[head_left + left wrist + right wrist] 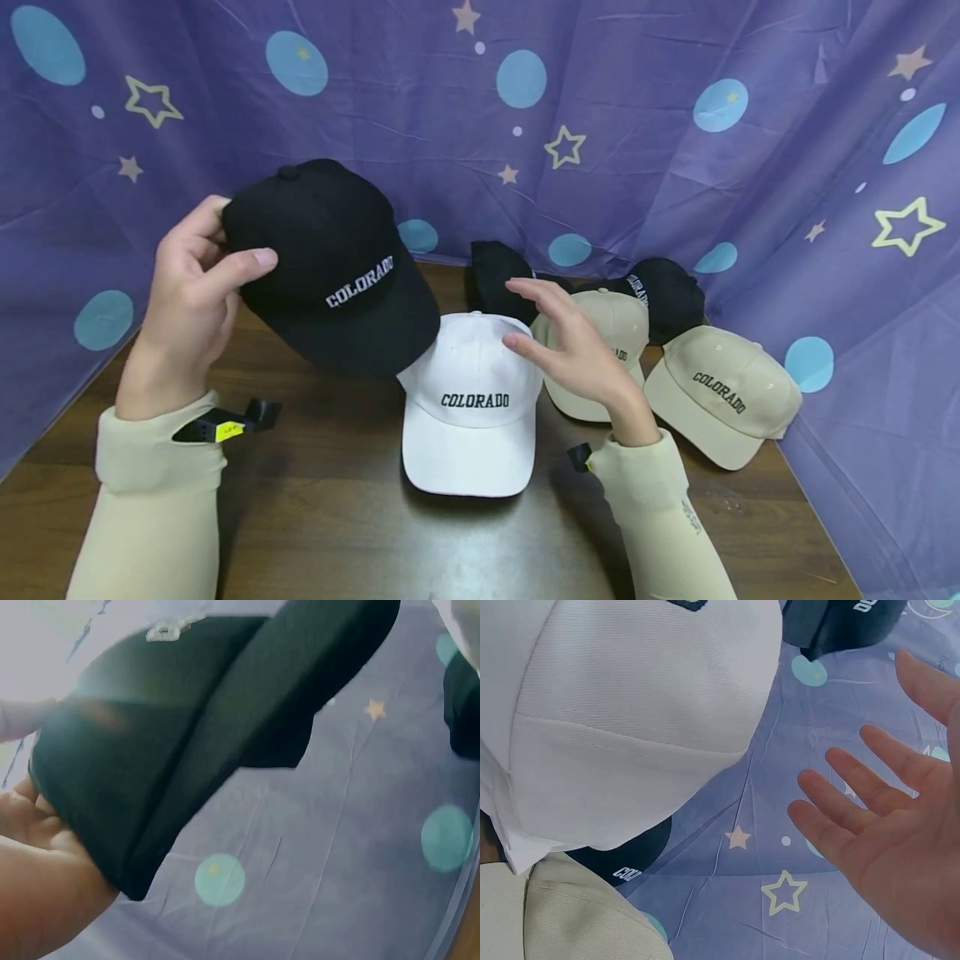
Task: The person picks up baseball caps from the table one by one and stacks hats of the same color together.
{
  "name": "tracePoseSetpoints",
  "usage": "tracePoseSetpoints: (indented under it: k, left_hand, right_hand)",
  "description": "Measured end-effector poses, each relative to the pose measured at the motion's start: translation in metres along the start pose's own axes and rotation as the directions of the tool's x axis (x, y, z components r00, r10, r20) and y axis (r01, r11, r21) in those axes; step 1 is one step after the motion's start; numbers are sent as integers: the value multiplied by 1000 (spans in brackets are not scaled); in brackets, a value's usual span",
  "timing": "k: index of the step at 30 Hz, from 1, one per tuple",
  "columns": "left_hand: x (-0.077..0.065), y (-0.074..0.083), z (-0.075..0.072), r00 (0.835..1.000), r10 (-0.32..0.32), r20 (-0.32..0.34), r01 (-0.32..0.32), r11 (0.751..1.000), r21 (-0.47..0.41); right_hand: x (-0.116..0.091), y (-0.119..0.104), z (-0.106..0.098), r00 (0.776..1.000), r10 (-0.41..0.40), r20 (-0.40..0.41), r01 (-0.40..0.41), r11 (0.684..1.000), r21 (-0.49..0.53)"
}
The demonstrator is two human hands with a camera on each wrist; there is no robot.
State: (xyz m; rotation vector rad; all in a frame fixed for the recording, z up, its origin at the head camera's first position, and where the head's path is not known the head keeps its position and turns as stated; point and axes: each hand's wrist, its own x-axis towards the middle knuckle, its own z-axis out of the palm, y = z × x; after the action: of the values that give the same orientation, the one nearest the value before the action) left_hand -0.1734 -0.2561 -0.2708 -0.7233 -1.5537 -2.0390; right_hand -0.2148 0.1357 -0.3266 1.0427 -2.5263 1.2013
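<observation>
The left hand [187, 287] pinches a black cap [315, 217] in its fingers, raised and tilted over the bench [322, 517] toward its back left corner. The right hand [581, 354], fingers apart, hangs beside a white cap [472, 446] mid-bench. Beige caps [720, 387] lie toward the right edge, more black caps [675, 304] along the back edge.

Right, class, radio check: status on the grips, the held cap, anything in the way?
Left grip holding black cap, off the table. Right grip empty, near white cap. Possible snag: white cap partly behind black brim; contact unclear.
</observation>
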Motion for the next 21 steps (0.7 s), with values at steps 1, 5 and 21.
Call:
tracePoseSetpoints:
  k: [1, 5, 21]
  left_hand:
    - [-1, 0, 1, 999, -6, 36, 6, 1000, -24]
    - [-4, -4, 7, 982, -13, 191, 39, 990, -137]
    - [-12, -23, 35, 817, -121, 563, 229, 965, -126]
  right_hand:
    - [0, -1, 0, 1000, 0, -5, 0, 1000, 7]
    - [-1, -2, -1, 1000, -3, -24, 4, 999, 51]
    - [-1, -6, -3, 998, -44, -35, 51, 970, 238]
